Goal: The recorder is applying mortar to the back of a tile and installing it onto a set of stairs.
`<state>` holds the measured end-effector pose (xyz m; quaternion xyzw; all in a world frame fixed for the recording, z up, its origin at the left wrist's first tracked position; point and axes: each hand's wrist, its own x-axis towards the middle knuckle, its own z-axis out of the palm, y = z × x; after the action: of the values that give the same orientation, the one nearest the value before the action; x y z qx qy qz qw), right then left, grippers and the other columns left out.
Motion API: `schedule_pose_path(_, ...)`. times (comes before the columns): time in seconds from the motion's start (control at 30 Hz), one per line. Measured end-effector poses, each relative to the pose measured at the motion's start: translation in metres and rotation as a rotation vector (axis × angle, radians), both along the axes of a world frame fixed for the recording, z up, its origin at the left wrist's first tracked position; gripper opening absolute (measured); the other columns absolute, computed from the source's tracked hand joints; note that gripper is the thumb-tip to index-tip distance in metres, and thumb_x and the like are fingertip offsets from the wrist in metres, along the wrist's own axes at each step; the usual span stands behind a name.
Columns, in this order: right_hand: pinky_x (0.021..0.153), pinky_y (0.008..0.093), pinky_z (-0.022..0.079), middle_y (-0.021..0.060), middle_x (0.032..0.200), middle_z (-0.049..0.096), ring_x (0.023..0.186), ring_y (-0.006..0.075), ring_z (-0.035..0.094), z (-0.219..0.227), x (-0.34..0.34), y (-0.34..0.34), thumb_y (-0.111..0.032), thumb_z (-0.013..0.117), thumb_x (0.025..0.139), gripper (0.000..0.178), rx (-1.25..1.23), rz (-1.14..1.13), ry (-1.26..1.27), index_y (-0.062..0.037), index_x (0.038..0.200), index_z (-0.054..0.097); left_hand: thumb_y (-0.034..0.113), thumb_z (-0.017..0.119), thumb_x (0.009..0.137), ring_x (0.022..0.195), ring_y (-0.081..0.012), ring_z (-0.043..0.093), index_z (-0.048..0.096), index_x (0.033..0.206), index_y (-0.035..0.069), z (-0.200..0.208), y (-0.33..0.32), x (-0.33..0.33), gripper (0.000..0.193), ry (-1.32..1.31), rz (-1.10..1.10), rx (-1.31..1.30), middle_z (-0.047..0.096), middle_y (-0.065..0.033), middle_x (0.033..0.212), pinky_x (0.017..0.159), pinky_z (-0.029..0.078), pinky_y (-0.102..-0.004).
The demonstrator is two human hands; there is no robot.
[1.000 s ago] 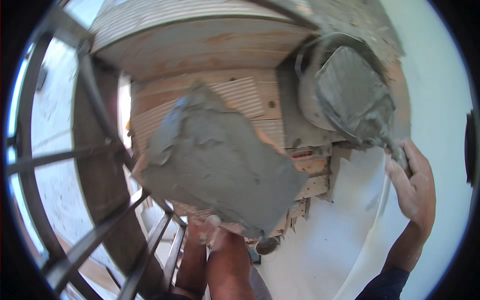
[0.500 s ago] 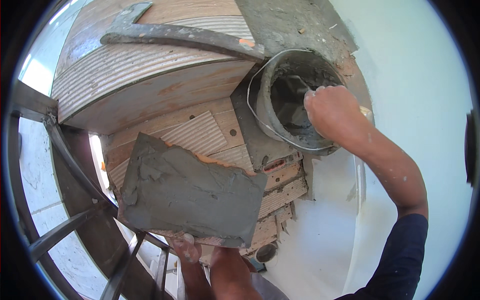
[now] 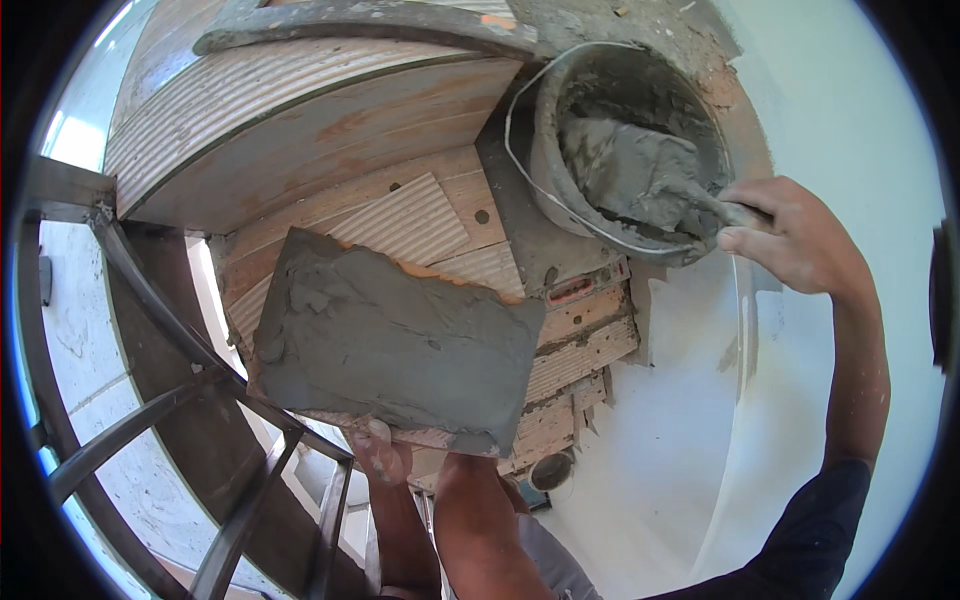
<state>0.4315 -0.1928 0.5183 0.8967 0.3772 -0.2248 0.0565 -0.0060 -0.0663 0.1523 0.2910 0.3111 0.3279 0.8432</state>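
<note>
My right hand [image 3: 795,240] is closed around the handle of a trowel [image 3: 690,190], whose blade carries a load of grey mortar [image 3: 625,165] inside the bucket [image 3: 550,160]. With my left hand [image 3: 383,455] I grip the near edge of a tile [image 3: 445,438]; the thumb shows at the edge, and the other fingers are hidden beneath. A thick, uneven layer of wet mortar covers the tile's upper face, and an orange-brown edge shows at its far side.
A mortar-stained hammer-like tool [image 3: 370,28] lies on the step [image 3: 330,130] above. Ribbed tile strips [image 3: 400,225] and a level [image 3: 585,287] lie on lower steps. Metal railing [image 3: 160,340] runs along the left, a pale wall [image 3: 820,130] along the right. A small container [image 3: 550,470] stands lower down.
My right hand has drawn back to the right, bringing the trowel up with mortar on its blade. The coated tile stays in my left hand; the view has shifted slightly.
</note>
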Motion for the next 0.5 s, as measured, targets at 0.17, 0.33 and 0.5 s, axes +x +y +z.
schedule_pose_path(0.17, 0.059, 0.0285, 0.045, 0.0002, 0.072, 0.054, 0.064, 0.0108, 0.052, 0.008, -0.038, -0.065, -0.033, 0.079, 0.080, 0.037, 0.362, -0.474, 0.195, -0.0010, 0.094, 0.066, 0.047, 0.066, 0.091, 0.142, -0.0304, 0.042, 0.035, 0.155, 0.016, -0.003, 0.006, -0.017, 0.078, -0.042, -0.086, -0.061, 0.043, -0.0076, 0.153, 0.118, 0.033, -0.0538)
schedule_pose_path(0.33, 0.066, 0.0281, 0.043, 0.0022, 0.076, 0.057, 0.071, 0.0124, 0.052, 0.013, -0.098, -0.180, -0.025, 0.077, 0.082, 0.031, 0.402, -0.772, 0.188, -0.0001, 0.097, 0.065, 0.052, 0.064, 0.097, 0.141, -0.0310, 0.040, 0.032, 0.156, 0.009, 0.023, 0.006, 0.014, 0.079, 0.131, -0.065, -0.023, 0.040, -0.0105, 0.156, 0.117, 0.035, -0.0512)
schedule_pose_path(0.5, 0.071, 0.0405, 0.049, 0.0138, 0.081, 0.064, 0.075, 0.0323, 0.061, -0.030, -0.097, -0.215, -0.021, 0.073, 0.083, 0.027, -0.039, -0.479, 0.211, -0.0001, 0.096, 0.062, 0.054, 0.058, 0.100, 0.143, -0.0294, 0.039, 0.032, 0.158, 0.011, 0.021, 0.013, 0.004, 0.077, -0.131, -0.219, 0.064, 0.036, -0.0094, 0.160, 0.118, 0.035, -0.0501)
